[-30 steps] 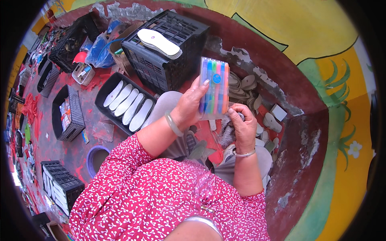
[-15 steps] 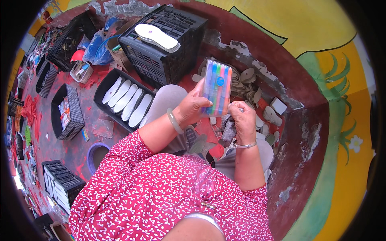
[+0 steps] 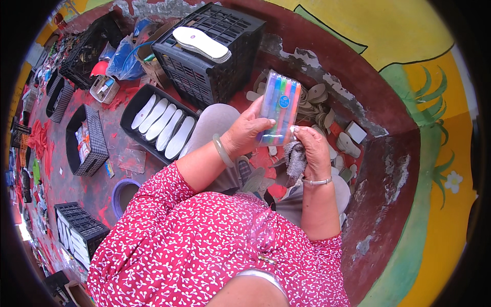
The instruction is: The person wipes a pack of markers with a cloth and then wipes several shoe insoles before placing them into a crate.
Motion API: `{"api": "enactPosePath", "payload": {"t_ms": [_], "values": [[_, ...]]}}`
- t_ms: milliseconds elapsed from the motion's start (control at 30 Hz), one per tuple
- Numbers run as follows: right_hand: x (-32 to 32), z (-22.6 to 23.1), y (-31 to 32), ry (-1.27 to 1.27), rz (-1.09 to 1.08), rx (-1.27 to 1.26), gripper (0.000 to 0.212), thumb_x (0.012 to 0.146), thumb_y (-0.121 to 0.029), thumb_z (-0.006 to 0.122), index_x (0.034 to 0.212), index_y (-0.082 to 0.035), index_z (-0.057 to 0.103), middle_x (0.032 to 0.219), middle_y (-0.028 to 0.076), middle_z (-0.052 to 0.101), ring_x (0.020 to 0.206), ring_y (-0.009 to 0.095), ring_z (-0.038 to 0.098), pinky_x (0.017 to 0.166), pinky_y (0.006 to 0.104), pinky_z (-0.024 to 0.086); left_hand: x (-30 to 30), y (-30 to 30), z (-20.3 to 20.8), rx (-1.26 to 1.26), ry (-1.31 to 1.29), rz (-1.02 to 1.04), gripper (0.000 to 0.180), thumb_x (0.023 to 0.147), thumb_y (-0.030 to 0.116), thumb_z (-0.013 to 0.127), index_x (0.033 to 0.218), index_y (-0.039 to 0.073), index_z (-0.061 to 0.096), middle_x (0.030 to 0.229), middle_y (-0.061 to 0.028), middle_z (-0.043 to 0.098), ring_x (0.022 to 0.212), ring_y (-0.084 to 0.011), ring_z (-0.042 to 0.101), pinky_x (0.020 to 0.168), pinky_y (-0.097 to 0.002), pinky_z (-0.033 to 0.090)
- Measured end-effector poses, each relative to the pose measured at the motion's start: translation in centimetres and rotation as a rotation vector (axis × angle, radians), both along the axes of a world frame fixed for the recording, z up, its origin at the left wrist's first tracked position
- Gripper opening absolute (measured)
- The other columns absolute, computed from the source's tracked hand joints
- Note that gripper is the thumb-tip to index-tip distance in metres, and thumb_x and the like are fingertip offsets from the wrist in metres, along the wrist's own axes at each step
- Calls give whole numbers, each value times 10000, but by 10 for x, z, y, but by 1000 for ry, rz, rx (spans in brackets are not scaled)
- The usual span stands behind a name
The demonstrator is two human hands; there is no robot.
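Note:
My left hand is closed on the left edge of a clear flat pack of coloured pens, its thumb lying across the front. The pack is tilted and carries a round blue sticker. Purple, blue, green and orange-red pens show through the plastic. At its lower right corner, my right hand pinches a grey fuzzy cloth, which hangs down from the fingers. Those fingertips are close to the pack; whether they touch it I cannot tell.
Pale insoles lie on an upturned black crate. More fill a black basket left of my knee. A pile of insoles leans by the peeling red wall. A checked basket and purple bucket stand at left.
The pack has moved slightly right and tilted more. My right hand has shifted a little down and right, and the grey cloth shows more clearly beneath its fingers.

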State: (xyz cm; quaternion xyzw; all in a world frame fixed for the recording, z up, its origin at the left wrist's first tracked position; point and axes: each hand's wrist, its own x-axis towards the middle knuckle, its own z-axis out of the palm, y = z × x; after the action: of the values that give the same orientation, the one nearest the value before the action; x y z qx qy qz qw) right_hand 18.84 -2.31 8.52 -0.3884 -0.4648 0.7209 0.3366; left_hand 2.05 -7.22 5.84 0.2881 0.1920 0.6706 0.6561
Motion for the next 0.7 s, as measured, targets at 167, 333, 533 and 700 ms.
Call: {"api": "enactPosePath", "payload": {"t_ms": [167, 333, 533, 700], "values": [[3, -12, 5, 61, -7, -8, 137, 844, -146, 617, 827, -11, 616, 734, 13, 610, 607, 70, 543, 556, 199, 426, 0, -2, 3, 22, 26, 6, 572, 806, 71, 477, 1335, 51, 262, 1197, -110, 471, 1087, -206, 515, 931, -360, 432], [1, -12, 3, 65, -38, -29, 125, 826, -133, 649, 822, -12, 615, 744, 14, 612, 623, 70, 549, 568, 197, 430, 1, -2, 4, 27, 15, 25, 567, 812, 78, 471, 1334, 50, 251, 1199, -123, 462, 1083, -215, 516, 933, -367, 432], [1, -15, 1, -38, -53, 188, 110, 824, -100, 646, 857, 5, 648, 759, 18, 620, 673, 75, 560, 623, 188, 439, 2, 0, -2, 102, 47, 60, 655, 777, 74, 519, 1359, 59, 219, 1228, -113, 448, 1111, -211, 499, 962, -365, 407], [-3, -3, -10, -131, -13, 412, 134, 831, -89, 631, 908, 16, 663, 816, 24, 629, 720, 71, 558, 654, 190, 437, -3, 3, -11, 88, 31, 76, 728, 724, 78, 563, 1365, 55, 218, 1246, -121, 448, 1136, -221, 488, 984, -374, 389]]}}
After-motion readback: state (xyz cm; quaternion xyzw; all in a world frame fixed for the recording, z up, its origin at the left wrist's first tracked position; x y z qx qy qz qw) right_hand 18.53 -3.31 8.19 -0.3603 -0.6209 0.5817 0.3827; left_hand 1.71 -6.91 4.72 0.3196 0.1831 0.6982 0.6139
